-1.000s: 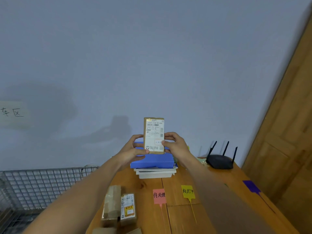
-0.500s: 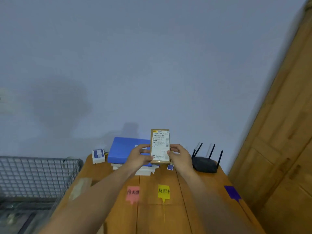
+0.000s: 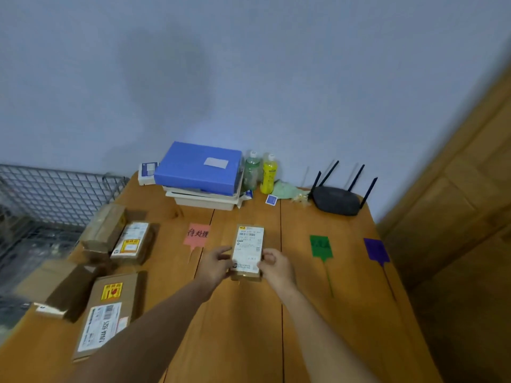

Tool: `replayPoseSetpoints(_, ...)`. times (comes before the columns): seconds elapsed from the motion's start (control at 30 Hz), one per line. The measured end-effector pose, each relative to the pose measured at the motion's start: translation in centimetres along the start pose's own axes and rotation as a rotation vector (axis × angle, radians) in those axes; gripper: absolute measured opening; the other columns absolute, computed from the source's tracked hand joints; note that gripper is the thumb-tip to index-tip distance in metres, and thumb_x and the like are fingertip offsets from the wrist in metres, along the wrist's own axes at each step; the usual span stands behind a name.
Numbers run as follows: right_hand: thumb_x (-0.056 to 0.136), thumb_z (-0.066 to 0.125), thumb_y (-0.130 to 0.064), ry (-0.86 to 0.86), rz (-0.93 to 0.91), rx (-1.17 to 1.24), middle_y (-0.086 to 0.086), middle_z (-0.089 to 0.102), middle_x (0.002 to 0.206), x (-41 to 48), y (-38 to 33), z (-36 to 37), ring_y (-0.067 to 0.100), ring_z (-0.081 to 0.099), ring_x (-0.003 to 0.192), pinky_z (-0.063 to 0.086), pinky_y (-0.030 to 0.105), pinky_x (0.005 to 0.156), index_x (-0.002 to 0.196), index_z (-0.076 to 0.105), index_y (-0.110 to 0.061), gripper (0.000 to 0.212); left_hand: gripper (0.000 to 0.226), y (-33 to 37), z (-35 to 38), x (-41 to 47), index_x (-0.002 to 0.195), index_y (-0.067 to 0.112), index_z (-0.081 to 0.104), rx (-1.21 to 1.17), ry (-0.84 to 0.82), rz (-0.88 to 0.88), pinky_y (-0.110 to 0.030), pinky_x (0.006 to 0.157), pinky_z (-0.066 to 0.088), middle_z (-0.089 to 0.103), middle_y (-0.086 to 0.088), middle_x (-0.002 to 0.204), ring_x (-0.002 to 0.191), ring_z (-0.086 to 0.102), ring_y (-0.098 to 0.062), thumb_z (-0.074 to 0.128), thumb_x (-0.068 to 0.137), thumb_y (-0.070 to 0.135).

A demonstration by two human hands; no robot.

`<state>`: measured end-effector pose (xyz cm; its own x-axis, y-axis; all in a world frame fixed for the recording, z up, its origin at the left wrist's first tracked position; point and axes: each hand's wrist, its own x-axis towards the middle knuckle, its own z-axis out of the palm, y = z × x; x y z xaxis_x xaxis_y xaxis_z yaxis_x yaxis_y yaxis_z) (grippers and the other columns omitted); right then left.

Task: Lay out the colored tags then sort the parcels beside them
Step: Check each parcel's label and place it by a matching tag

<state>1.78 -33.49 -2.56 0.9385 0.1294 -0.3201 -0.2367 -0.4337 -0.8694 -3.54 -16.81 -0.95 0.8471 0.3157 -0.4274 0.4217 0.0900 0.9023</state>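
Both hands, left hand (image 3: pixel 214 265) and right hand (image 3: pixel 273 268), grip closed on the small parcel (image 3: pixel 248 251), should lower it flat, label up, between the pink tag (image 3: pixel 197 235) and green tag (image 3: pixel 320 246).

Small brown parcel (image 3: pixel 248 251): white shipping label facing up, long axis running away from the viewer, positioned between the pink tag (image 3: pixel 197 235) and the green tag (image 3: pixel 320 246). Purple tag (image 3: pixel 376 250): right of the green one, near the table edge. Four more brown parcels (image 3: pixel 107 313) lie grouped at the table's left side.
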Motion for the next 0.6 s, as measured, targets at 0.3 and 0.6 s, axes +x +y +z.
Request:
replayPoseSetpoints(0.3,0.085,0.066,-0.01,-0.066,0.084,-0.027,-0.008,0.071,0.118,3.1,6.7,5.6,0.015,0.069,0.102,0.059,0.042,0.088,0.11,0.067,-0.032,0.033,0.047,-9.5,0.2,5.1,0.125,0.025,0.063,0.063,0.075,-0.073,-0.049,0.092,0.06,0.073,-0.005,0.118,0.104,0.071,-0.026,0.061,0.089,-0.006)
replayPoseSetpoints(0.6,0.092,0.062,-0.005,0.041,0.096,0.008,-0.005,0.067,0.122,3.5,8.4,6.0,0.01,0.061,0.101,0.049,0.017,0.074,0.127,0.063,-0.02,0.038,0.047,-9.7,1.6,6.4,0.136,0.019,0.058,0.16,0.092,-0.009,-0.028,0.079,0.056,0.064,0.0,0.121,0.111,0.064,-0.023,0.058,0.095,-0.002)
